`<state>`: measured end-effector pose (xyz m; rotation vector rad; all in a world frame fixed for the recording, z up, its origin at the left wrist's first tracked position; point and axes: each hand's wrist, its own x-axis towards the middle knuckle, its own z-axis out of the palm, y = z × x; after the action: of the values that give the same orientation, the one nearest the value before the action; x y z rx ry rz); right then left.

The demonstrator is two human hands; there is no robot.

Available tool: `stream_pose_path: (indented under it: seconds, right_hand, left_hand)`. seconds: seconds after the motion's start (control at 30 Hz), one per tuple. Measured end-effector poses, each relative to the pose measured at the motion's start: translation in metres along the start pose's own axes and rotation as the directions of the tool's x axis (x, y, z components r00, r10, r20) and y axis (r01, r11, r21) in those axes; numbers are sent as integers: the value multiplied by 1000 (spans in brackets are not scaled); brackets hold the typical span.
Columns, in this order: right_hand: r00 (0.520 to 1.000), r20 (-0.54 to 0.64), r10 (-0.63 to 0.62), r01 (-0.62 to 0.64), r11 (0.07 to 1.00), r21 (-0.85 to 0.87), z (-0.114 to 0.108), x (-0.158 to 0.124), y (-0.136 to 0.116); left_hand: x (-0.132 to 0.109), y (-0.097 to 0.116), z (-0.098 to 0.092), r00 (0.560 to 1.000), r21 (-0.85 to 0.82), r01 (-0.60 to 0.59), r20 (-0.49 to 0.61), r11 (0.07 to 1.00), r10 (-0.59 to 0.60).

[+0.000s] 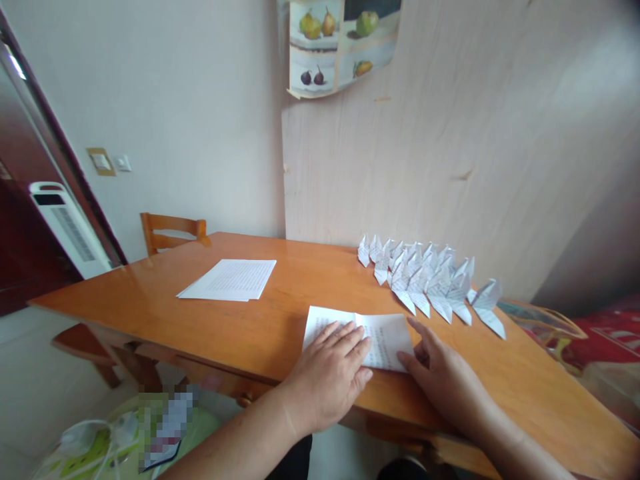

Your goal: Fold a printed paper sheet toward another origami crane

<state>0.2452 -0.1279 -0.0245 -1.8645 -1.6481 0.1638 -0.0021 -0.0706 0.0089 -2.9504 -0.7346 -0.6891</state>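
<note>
A printed sheet of paper [385, 340] with a crease near its middle lies at the table's front edge. My left hand [335, 367] rests flat on its left half, fingers stretched out and slightly spread. At the right edge of the paper is my right hand [440, 373]. Its thumb touches the lower right part, and the index finger reaches the upper right corner, apart from the thumb. The other right fingers are curled and partly hidden. Several folded paper figures [440, 287] with upright, pointed parts stand in rows beyond my right hand.
A stack of printed sheets [227, 280] lies to the left on the wooden table [175, 333]. A wooden chair [173, 230] stands behind the table's far left corner. Fruit pictures [345, 47] hang on the wall. Red items [605, 340] lie beyond the right edge.
</note>
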Motion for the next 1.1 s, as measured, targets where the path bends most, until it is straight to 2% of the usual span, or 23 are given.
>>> stream_pose_path:
  seconds: [0.13,0.27,0.37,0.5,0.67,0.83,1.1]
  right_hand:
    - [996,-37,-83,79,990,-113,-1,-6,-2]
    - [967,-118,-228,196,953,-230,-5,-14,-8]
    - [948,-66,-311,289,930,-228,-7,-18,-11]
    - [944,23,-330,328,920,-213,-6,-18,-14]
    - [943,59,-326,331,913,-240,-4,-18,-17]
    - [933,29,-359,352,895,-275,-2,-19,-15]
    - [900,-8,-436,403,840,-364,-5,-18,-18]
  left_hand:
    - [-2,-2,3,997,-42,17,75,999,-14]
    - [-2,-2,-2,993,-76,28,117,997,-19]
    - [-2,-2,-6,988,-92,27,152,995,-13]
    - [-1,-3,-7,984,-98,38,179,994,-20]
    - [1,-6,-9,972,-105,32,233,994,-7]
    - [1,-9,-9,971,-123,40,238,992,-9]
    - [-3,-14,2,971,-157,61,238,986,-22]
